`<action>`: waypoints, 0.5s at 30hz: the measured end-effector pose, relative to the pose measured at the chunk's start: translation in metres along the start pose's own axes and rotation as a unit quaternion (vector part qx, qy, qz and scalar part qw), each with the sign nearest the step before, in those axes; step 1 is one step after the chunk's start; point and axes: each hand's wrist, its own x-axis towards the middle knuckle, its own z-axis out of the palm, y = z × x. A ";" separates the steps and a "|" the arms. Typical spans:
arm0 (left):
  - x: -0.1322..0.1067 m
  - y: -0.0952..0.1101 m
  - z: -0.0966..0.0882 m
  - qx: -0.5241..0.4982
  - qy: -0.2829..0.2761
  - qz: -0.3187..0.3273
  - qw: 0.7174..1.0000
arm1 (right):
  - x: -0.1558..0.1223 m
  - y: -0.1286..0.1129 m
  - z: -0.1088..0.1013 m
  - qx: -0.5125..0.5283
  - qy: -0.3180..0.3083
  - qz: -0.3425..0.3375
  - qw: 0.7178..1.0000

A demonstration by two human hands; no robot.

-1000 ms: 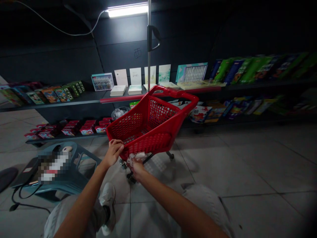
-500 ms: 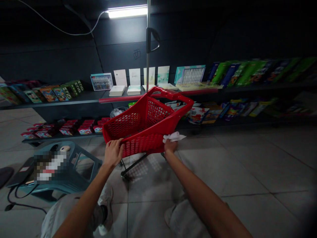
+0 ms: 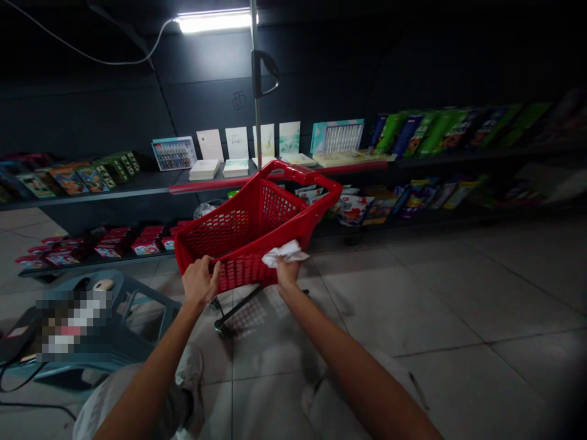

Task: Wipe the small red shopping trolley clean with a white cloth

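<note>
A small red plastic shopping cart (image 3: pixel 238 223) with mesh sides stands tilted on the tiled floor in front of me. My left hand (image 3: pixel 200 280) grips its near left rim, fingers curled over the edge. My right hand (image 3: pixel 287 274) is closed on a crumpled white cloth (image 3: pixel 284 252) and presses it against the cart's near right rim. The cart's dark metal frame and wheel (image 3: pixel 222 326) show beneath the basket. My legs in light trousers fill the bottom of the view.
Dark shelves (image 3: pixel 137 183) with boxed goods, cards and colourful packs run along the back wall. A metal pole (image 3: pixel 255 116) rises behind the cart. A blue-green plastic stool (image 3: pixel 132 305) with items on it sits at left. Open tiled floor (image 3: pixel 435 305) lies to the right.
My right hand with the cloth went from under the cart's near edge up to the rim, then slid left along it. The cart tilted and shifted left in view.
</note>
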 end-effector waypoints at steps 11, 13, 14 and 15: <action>0.019 -0.008 0.002 -0.003 0.015 -0.025 1.000 | 0.071 -0.072 -0.041 -0.214 0.057 -0.346 0.912; 0.019 -0.006 0.002 -0.006 0.019 -0.030 0.999 | 0.059 -0.046 -0.036 -0.238 0.058 -0.308 0.919; 0.018 -0.005 0.002 -0.006 0.021 -0.031 0.999 | 0.054 -0.034 -0.035 -0.238 0.066 -0.280 0.928; 0.018 -0.005 0.002 -0.006 0.022 -0.032 0.999 | 0.050 -0.023 -0.034 -0.231 0.073 -0.255 0.936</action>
